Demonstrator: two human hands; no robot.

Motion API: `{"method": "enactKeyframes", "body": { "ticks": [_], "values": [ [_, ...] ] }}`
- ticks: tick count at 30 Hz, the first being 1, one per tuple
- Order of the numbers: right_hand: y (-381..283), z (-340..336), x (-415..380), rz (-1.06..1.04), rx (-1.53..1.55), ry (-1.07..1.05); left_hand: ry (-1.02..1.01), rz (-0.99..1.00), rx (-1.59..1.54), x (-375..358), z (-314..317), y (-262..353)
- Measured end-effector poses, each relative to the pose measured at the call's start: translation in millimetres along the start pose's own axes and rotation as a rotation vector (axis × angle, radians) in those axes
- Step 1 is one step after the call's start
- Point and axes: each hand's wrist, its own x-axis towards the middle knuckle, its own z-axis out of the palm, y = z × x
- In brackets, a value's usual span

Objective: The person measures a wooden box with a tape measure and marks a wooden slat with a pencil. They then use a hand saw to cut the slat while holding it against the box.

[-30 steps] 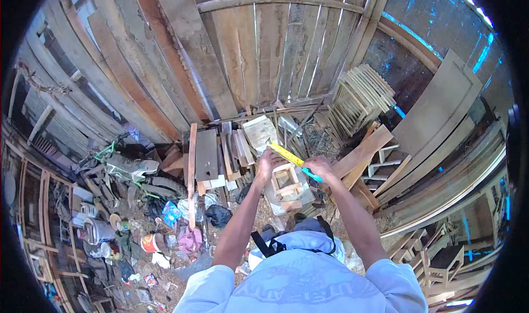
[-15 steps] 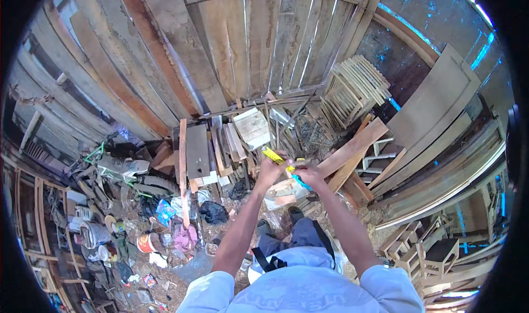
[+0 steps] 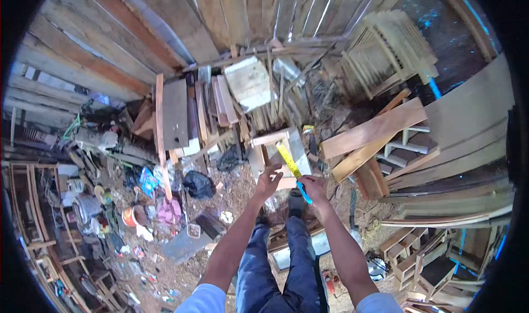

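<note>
A yellow tape measure (image 3: 288, 158) stretches out in front of me, its blade slanting up and left from my right hand (image 3: 314, 188). That hand is closed around the near end, where a blue piece (image 3: 303, 193) also sticks out below the fingers. My left hand (image 3: 268, 182) hovers just left of the blade with its fingers apart, holding nothing. Beneath the blade lies a small wooden frame (image 3: 270, 138) with a pale board (image 3: 301, 156) beside it, near my feet.
Offcuts and a pale panel (image 3: 248, 84) lean by the plank wall. Long boards (image 3: 374, 126) lie at right, below stacked slatted frames (image 3: 380, 54). Black plastic bags (image 3: 197, 186), an orange-and-white bucket (image 3: 130, 217) and litter cover the floor at left. Small wooden stools (image 3: 435, 269) stand at lower right.
My view has tipped down. My left hand has let go of the tape measure and opened; more of the yellow blade shows. The right hand keeps its hold, lower toward my feet.
</note>
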Motion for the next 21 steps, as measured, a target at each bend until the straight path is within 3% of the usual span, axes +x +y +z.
{"method": "enactKeyframes", "body": {
  "ticks": [4, 7, 8, 11, 14, 17, 18, 21],
  "values": [
    [19, 16, 13, 0.016, 0.009, -0.131, 0.129, -0.047, -0.106, -15, 10, -27],
    [30, 37, 12, 0.188, 0.143, -0.347, 0.201, -0.153, -0.276, -39, 11, -64],
    [45, 48, 17, 0.160, 0.131, -0.423, 0.225, -0.178, -0.309, -51, 7, -74],
    [76, 94, 22, 0.091, -0.075, -0.406, 0.278, -0.415, -0.387, -79, -24, -85],
    [83, 136, 21, 0.135, -0.147, -0.479, 0.411, -0.508, -0.544, -108, -61, -125],
    [97, 187, 30, 0.180, -0.143, -0.480, 0.469, -0.590, -0.558, -127, -94, -195],
    [105, 207, 36, 0.195, -0.152, -0.470, 0.491, -0.588, -0.503, -126, -107, -196],
    [145, 272, 57, 0.308, -0.011, -0.389, 0.394, -0.551, -0.184, -116, -135, -282]
  ]
}}
